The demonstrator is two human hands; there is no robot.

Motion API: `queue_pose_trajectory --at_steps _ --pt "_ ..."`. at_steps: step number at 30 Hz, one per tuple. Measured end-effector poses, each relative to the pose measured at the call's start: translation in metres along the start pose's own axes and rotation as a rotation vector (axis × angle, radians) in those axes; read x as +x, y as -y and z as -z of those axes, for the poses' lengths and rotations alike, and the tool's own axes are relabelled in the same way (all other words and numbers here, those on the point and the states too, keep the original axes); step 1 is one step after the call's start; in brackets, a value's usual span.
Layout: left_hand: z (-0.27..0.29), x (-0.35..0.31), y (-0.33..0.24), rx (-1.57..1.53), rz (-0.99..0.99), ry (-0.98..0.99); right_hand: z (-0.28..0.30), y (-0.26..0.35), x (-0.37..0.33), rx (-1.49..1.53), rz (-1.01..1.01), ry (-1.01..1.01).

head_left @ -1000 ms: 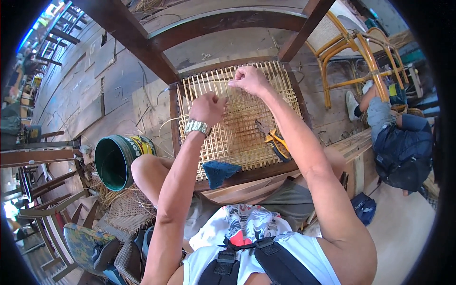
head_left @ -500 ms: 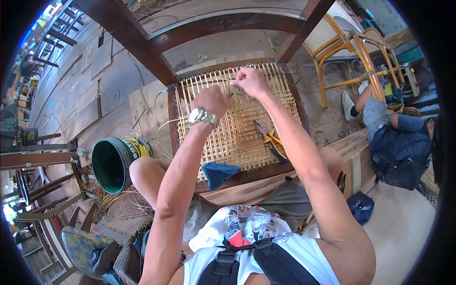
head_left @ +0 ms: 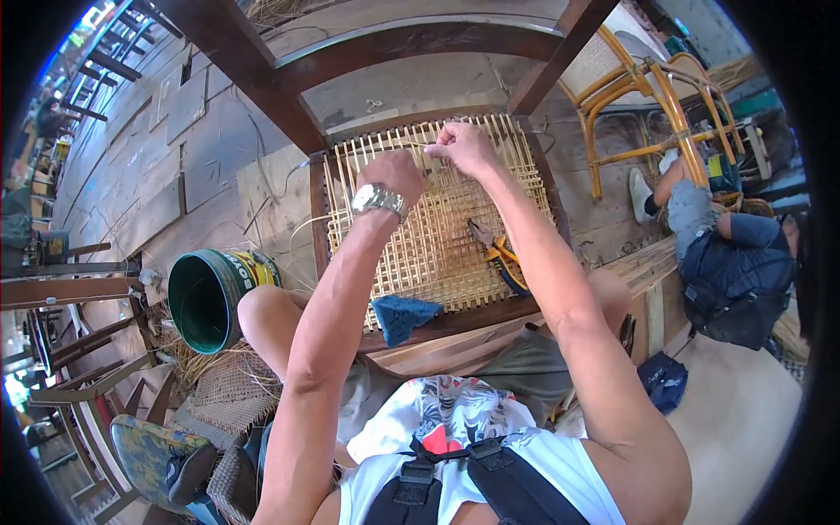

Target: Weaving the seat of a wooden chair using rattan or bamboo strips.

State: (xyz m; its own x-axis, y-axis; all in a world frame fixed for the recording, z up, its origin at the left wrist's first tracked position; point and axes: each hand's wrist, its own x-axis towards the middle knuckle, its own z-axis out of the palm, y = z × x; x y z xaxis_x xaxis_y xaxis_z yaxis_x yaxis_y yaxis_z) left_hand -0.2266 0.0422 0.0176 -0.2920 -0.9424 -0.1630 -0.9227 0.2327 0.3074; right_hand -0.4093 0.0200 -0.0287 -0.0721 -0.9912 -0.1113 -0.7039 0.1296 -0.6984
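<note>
A dark wooden chair frame (head_left: pixel 490 42) holds a seat of woven cane (head_left: pixel 398 262) in front of me. Over the far part of the weave, my right hand (head_left: pixel 465 149) pinches a thin cane strand (head_left: pixel 409 143) between thumb and fingertips. Just left of it, my left hand (head_left: pixel 394 175), with a metal watch (head_left: pixel 378 199) on the wrist, is closed low over the weave; its fingertips are hidden. Yellow-and-black handled pliers (head_left: pixel 507 262) lie on the seat by my right forearm. A blue cloth (head_left: pixel 402 317) hangs over the near rail.
A green bucket (head_left: pixel 206 302) lies tipped beside my left knee. Loose cane strips (head_left: pixel 254 372) and woven cane are on the floor. A rattan chair (head_left: pixel 674 114) stands at far right, near a seated person with a dark bag (head_left: pixel 731 289). Boards cover the floor.
My left hand has shifted slightly right and turned, showing more of the watch face. The right hand stays almost in place, still pinching. The pliers and cloth have not moved.
</note>
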Motion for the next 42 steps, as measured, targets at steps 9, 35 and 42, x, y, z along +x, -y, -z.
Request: queue_pose_trajectory --at_steps 9,35,42 --pt "-0.03 -0.01 0.039 -0.429 0.031 -0.054 0.0 -0.005 0.001 0.041 -0.009 0.002" --pt "-0.026 -0.008 0.013 -0.241 -0.025 0.01 0.04 -0.005 -0.039 -0.058 -0.006 0.021" --pt "-0.017 -0.01 0.007 -0.235 0.012 0.074 0.036 -0.002 -0.035 -0.071 0.004 0.068"
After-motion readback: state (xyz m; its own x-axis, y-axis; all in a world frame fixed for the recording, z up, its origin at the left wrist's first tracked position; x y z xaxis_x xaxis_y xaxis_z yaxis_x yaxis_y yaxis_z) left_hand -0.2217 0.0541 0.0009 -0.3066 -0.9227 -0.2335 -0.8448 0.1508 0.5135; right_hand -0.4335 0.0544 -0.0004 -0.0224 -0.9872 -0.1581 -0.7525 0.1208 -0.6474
